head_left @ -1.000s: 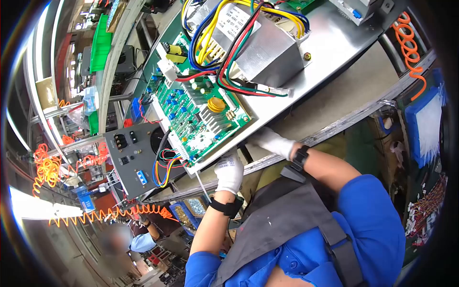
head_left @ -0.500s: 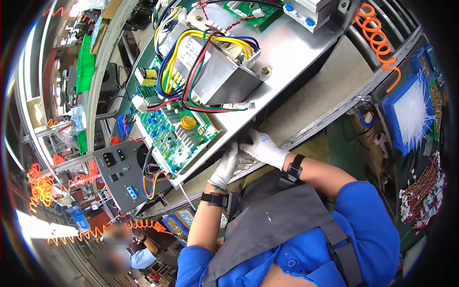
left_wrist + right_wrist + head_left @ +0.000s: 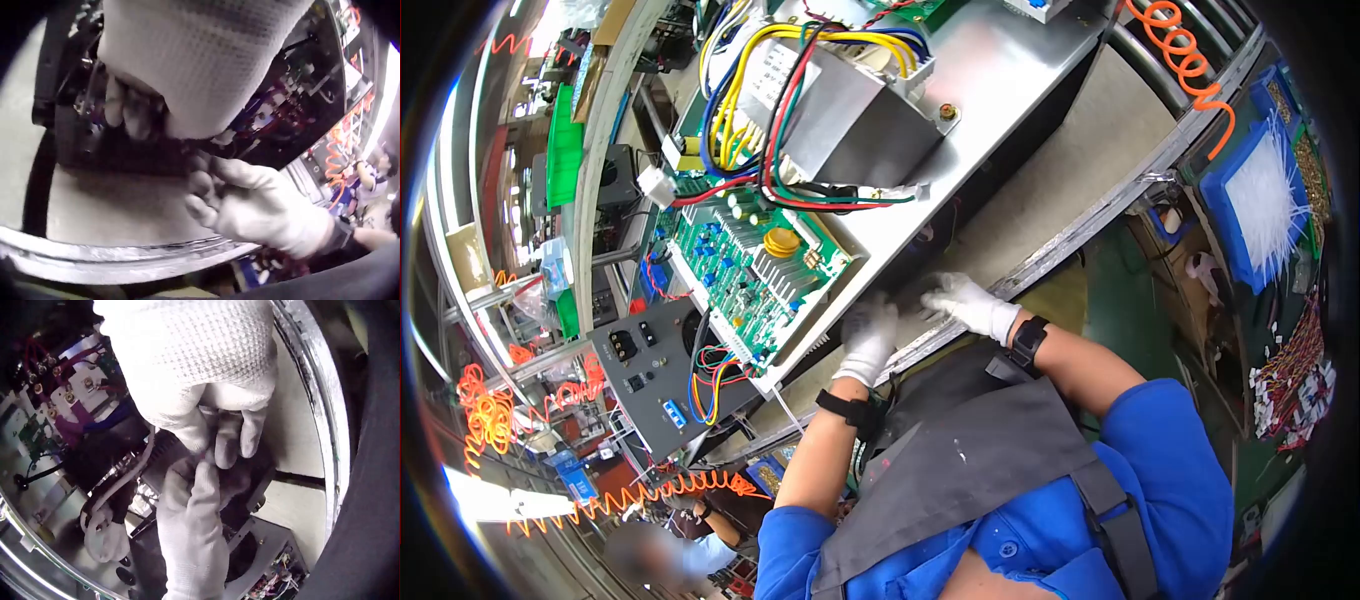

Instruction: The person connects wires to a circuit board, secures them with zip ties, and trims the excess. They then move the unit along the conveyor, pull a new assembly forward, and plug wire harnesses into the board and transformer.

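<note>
In the head view my gloved left hand (image 3: pixel 868 338) is at the near edge of a metal chassis (image 3: pixel 990 95). My gloved right hand (image 3: pixel 972 303) sits just right of it, over the bench, with fingers bent. A green circuit board (image 3: pixel 745 275) and a grey metal block (image 3: pixel 850 130) with coloured wires are mounted on the chassis. The right wrist view has the right hand (image 3: pixel 200 356) fingertip to fingertip with the left hand (image 3: pixel 194 531), a small pinkish spot between them. I cannot tell what they hold. Below the chassis, dark wiring (image 3: pixel 269 115) shows in the left wrist view.
A dark panel box (image 3: pixel 645 350) with sockets adjoins the chassis on the left. The bench's metal edge (image 3: pixel 1040 275) runs before my body. On the right stand a blue tray (image 3: pixel 1255 205) of white strips and a bundle of wires (image 3: pixel 1293 375). An orange coiled hose (image 3: pixel 1180 45) hangs top right.
The hands, first apart, came together beneath the chassis edge and now show a small gap in the head view. The whole scene has shifted left and up as the head moved.
</note>
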The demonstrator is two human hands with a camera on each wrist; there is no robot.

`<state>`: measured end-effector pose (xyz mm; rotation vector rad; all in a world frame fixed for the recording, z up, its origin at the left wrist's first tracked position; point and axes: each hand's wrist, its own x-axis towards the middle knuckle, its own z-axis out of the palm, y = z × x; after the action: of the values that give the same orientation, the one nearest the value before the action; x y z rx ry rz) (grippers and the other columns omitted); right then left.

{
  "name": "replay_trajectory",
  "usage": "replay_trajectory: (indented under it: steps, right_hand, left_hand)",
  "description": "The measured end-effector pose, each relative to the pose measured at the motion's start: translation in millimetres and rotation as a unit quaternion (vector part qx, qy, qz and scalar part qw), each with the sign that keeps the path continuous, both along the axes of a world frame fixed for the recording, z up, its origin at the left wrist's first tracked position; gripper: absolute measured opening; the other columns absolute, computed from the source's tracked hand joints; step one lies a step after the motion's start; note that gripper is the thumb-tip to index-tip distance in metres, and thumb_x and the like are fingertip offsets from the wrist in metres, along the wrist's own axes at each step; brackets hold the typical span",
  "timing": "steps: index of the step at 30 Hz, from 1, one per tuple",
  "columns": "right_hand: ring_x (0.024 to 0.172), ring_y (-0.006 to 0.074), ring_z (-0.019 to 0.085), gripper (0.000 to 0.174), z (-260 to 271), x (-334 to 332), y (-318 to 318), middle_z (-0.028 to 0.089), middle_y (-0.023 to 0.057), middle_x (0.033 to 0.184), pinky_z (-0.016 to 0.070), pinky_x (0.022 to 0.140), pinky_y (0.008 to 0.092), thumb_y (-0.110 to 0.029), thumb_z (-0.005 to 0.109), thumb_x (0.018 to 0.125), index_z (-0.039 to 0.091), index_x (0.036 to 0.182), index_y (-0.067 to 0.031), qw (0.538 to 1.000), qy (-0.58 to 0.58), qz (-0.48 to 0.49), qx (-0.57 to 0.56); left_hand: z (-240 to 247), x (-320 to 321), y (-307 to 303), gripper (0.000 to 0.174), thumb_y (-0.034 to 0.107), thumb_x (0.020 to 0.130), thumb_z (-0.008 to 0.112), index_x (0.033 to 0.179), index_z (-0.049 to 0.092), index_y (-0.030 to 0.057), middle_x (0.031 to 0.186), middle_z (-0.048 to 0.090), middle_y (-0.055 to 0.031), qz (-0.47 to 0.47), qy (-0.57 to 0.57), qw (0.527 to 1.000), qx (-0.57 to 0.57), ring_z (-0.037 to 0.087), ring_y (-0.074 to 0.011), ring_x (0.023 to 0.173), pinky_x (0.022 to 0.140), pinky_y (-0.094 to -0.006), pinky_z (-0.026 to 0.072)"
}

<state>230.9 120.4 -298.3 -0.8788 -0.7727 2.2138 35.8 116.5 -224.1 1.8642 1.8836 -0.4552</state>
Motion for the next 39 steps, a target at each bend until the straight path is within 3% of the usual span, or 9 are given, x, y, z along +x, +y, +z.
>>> replay_trajectory:
  steps: [1, 2, 3, 5, 7, 9, 14, 33, 39]
  right_hand:
    - [0.087, 0.0159, 0.064, 0.030, 26.2, 19.7, 8.7, 0.067, 0.0099, 0.099, 0.0525, 0.079, 0.0294, -0.013, 0.059, 0.094, 0.057, 0.116, 0.0065, 0.994, -0.112, 0.006, -0.001]
    - [0.087, 0.0158, 0.064, 0.029, -21.1, 17.4, -1.2, 0.067, 0.0110, 0.100, 0.0525, 0.078, 0.0293, -0.013, 0.059, 0.094, 0.057, 0.116, 0.0059, 0.981, -0.187, -0.026, 0.047]
    - [0.086, 0.0156, 0.064, 0.029, -69.1, 18.8, -11.5, 0.067, 0.0121, 0.101, 0.0525, 0.078, 0.0292, -0.013, 0.058, 0.094, 0.057, 0.116, 0.0053, 0.959, -0.261, -0.056, 0.095]
    - [0.085, 0.0180, 0.065, 0.033, -44.8, 58.4, 5.3, 0.067, 0.0152, 0.104, 0.0529, 0.077, 0.0297, -0.016, 0.060, 0.093, 0.056, 0.117, 0.0053, 0.980, -0.163, -0.093, -0.066]
    - [0.080, 0.0190, 0.066, 0.037, -47.1, 66.1, 11.7, 0.068, 0.0157, 0.106, 0.0534, 0.075, 0.0298, -0.018, 0.063, 0.090, 0.055, 0.119, 0.0040, 0.975, -0.181, -0.116, -0.061]
    - [0.085, 0.0237, 0.067, 0.039, -43.8, 63.0, 16.7, 0.069, 0.0158, 0.106, 0.0533, 0.078, 0.0328, -0.018, 0.064, 0.086, 0.056, 0.119, 0.0023, 0.925, -0.307, -0.177, 0.138]
    - [0.108, 0.0349, 0.062, 0.053, -1.5, 53.6, 37.3, 0.064, 0.0241, 0.113, 0.0486, 0.090, 0.0374, -0.027, 0.066, 0.083, 0.053, 0.128, -0.0018, 0.964, -0.235, 0.006, 0.122]
    - [0.086, 0.0297, 0.066, 0.038, -19.0, 32.1, 48.1, 0.069, 0.0166, 0.091, 0.0493, 0.079, 0.0373, -0.034, 0.068, 0.082, 0.067, 0.103, -0.0024, 0.958, -0.279, -0.055, 0.024]
    - [0.081, 0.0231, 0.065, 0.036, -22.0, 29.2, 50.0, 0.068, 0.0168, 0.086, 0.0492, 0.076, 0.0345, -0.031, 0.068, 0.083, 0.067, 0.102, -0.0002, 0.968, -0.229, -0.105, 0.008]
  left_hand:
    - [-15.5, -13.9, -4.7, 0.037, 0.029, 0.091, 0.054, 0.117, 0.060, 0.0039, 0.108, 0.066, -0.0158, -0.042, 0.102, 0.992, 0.061, 0.063, -0.0350, 0.101, 0.090, -0.0456, 0.0481]
    - [-26.3, -29.4, -7.0, 0.038, 0.029, 0.091, 0.052, 0.117, 0.058, 0.0012, 0.112, 0.065, -0.0176, -0.094, 0.103, 0.975, 0.175, 0.064, -0.0357, 0.099, 0.088, -0.0457, 0.0502]
    - [-12.4, -17.0, 3.9, 0.036, 0.027, 0.090, 0.052, 0.117, 0.060, 0.0035, 0.111, 0.065, -0.0194, -0.054, 0.103, 0.988, 0.098, 0.063, -0.0357, 0.100, 0.087, -0.0465, 0.0503]
    - [-23.4, -19.4, 8.2, 0.034, 0.027, 0.088, 0.053, 0.114, 0.062, 0.0062, 0.110, 0.065, -0.0197, -0.052, 0.140, 0.985, 0.085, 0.064, -0.0355, 0.099, 0.086, -0.0467, 0.0504]
    - [-25.8, -15.8, 14.7, 0.032, 0.026, 0.088, 0.053, 0.111, 0.063, 0.0071, 0.109, 0.065, -0.0197, -0.048, 0.135, 0.988, 0.065, 0.064, -0.0355, 0.099, 0.086, -0.0466, 0.0503]
    - [-29.5, -18.3, 16.8, 0.031, 0.026, 0.087, 0.053, 0.109, 0.064, 0.0080, 0.108, 0.066, -0.0197, -0.049, 0.132, 0.989, 0.043, 0.064, -0.0355, 0.099, 0.086, -0.0466, 0.0503]
    - [-32.8, -30.0, 20.2, 0.032, 0.030, 0.087, 0.053, 0.107, 0.065, 0.0077, 0.106, 0.066, -0.0187, -0.090, 0.147, 0.985, 0.021, 0.064, -0.0355, 0.099, 0.087, -0.0472, 0.0494]
    - [-29.9, -23.1, 38.0, 0.033, 0.030, 0.084, 0.054, 0.102, 0.067, 0.0053, 0.106, 0.065, -0.0206, -0.058, 0.122, 0.986, -0.098, 0.060, -0.0384, 0.102, 0.092, -0.0477, 0.0460]
    - [-26.2, -26.1, 39.8, 0.044, 0.036, 0.089, 0.050, 0.120, 0.061, 0.0064, 0.126, 0.058, -0.0189, -0.070, 0.074, 0.991, -0.087, 0.052, -0.0353, 0.120, 0.104, -0.0468, 0.0378]
